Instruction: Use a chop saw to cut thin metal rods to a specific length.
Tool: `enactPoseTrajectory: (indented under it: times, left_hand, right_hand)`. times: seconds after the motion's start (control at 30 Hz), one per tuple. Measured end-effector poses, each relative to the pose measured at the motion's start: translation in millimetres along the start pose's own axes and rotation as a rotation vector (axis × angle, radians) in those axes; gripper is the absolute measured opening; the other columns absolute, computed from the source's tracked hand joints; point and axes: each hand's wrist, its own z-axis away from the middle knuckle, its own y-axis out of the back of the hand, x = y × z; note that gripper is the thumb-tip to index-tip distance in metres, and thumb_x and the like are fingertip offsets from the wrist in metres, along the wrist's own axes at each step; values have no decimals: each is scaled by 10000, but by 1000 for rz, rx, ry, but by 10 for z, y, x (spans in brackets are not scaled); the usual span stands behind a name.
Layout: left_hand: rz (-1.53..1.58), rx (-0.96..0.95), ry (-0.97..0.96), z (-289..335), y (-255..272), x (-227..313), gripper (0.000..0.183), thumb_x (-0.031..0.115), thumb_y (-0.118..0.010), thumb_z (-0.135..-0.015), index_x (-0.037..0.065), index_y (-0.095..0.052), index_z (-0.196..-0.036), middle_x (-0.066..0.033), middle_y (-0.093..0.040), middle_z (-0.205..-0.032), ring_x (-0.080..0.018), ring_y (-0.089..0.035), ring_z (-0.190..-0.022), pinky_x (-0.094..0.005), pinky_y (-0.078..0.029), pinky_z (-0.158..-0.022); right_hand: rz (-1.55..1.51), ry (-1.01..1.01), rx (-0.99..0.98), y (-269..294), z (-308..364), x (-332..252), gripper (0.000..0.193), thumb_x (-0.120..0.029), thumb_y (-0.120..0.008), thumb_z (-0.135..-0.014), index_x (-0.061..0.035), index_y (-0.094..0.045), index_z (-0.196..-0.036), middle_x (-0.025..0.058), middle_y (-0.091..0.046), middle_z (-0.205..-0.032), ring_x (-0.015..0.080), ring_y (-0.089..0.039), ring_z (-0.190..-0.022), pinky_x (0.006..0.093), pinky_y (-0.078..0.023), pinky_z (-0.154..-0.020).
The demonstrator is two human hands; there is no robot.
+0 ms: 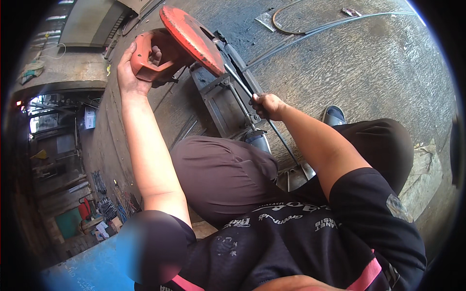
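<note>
My left hand [134, 72] is wrapped round the orange-red D-shaped handle of a chop saw [191, 39], whose round, worn blade guard leans over the metal base. In my right hand [267, 105], the fingers are closed round a thin metal rod [279, 133]. One end of the rod reaches up to the lower edge of the blade guard; the other runs down past my knee. The grey saw base [218, 106] with its clamp screw [238, 99] lies beneath the guard. Whether the blade touches the rod is hidden by the guard.
Long thin rods [335, 22] and a curved brown hose [275, 19] lie on the stained concrete floor beyond the saw. My sandalled foot [334, 115] is at the right. Tools and bundled metal pieces [107, 206] crowd the left, near a blue surface [87, 269].
</note>
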Motion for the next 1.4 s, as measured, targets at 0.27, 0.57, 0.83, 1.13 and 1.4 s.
enactPoseTrajectory:
  times: [0.27,0.57,0.83,1.13,1.4]
  left_hand:
    - [2,0,14,30,-34,-1,411,253,-475,-921,-30,-462,-1219,-159,-544,-1118,-214,-557,-942,-376,-504,-861]
    - [29,13,20,22,-16,14,493,274,-510,-905,-45,-431,-1272,-198,-529,-1162,-296,-563,-989,-434,-475,-895]
    - [2,24,40,44,-10,19,490,286,-519,-902,-46,-444,-1255,-195,-540,-1138,-296,-570,-973,-431,-484,-890]
    - [-1,15,10,21,-2,16,490,278,-517,-900,-47,-440,-1257,-193,-538,-1140,-294,-567,-973,-430,-483,-886]
    - [3,-3,31,19,12,18,498,282,-516,-897,-46,-436,-1263,-191,-529,-1153,-286,-563,-977,-425,-483,-889]
  right_hand:
    - [97,7,3,3,-28,-8,278,-338,-470,-959,-74,-539,-902,9,-460,-686,135,-420,-533,286,-364,-472]
    - [137,20,24,-30,-52,-29,190,-276,-497,-953,-115,-469,-856,-1,-431,-653,123,-395,-501,288,-340,-437]
    - [151,82,85,-25,-115,5,183,-232,-551,-928,-107,-478,-815,22,-461,-618,139,-417,-467,308,-345,-404]
    - [201,118,163,-34,-160,50,228,-236,-620,-890,-99,-465,-796,32,-467,-587,143,-420,-457,313,-338,-403]
    - [23,77,94,2,-141,71,246,-278,-637,-886,-86,-487,-847,44,-509,-703,139,-446,-549,299,-382,-479]
